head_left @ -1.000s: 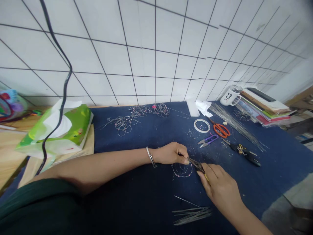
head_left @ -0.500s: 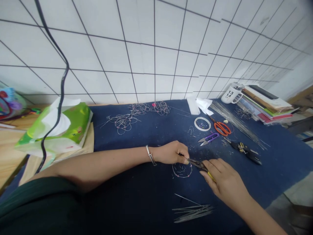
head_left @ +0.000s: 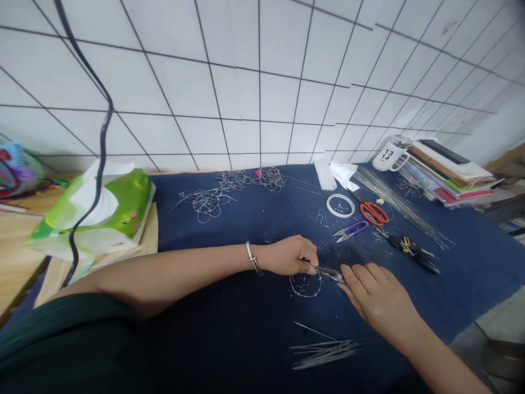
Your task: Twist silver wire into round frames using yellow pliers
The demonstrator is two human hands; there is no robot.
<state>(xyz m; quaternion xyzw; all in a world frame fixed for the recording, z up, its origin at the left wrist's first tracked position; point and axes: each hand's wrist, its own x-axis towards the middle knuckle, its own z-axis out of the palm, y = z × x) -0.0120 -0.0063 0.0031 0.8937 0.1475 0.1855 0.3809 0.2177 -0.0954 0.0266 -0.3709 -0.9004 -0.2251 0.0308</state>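
My left hand (head_left: 292, 255), with a silver bangle at the wrist, pinches a thin wire ring (head_left: 305, 295) with small pink beads. The ring hangs below my fingers over the dark blue cloth (head_left: 213, 323). Closed around the pliers (head_left: 333, 274) is my right hand (head_left: 371, 290); their tips meet the wire at my left fingertips. The pliers' handles are mostly hidden in my palm. Nearer to me lies a bundle of short wires (head_left: 324, 353).
Behind my hands lie tangled beaded wire loops (head_left: 207, 205). To the right are a bead dish (head_left: 340, 206), purple snips (head_left: 351, 231), orange scissors (head_left: 374, 213), black-handled pliers (head_left: 414, 254), long wires (head_left: 402, 207) and a mug (head_left: 390, 155). A green tissue pack (head_left: 118, 210) sits left.
The pliers have turned in my right hand, and their yellow handle no longer shows. My right fingers are wrapped further round them. My left hand has hardly moved.
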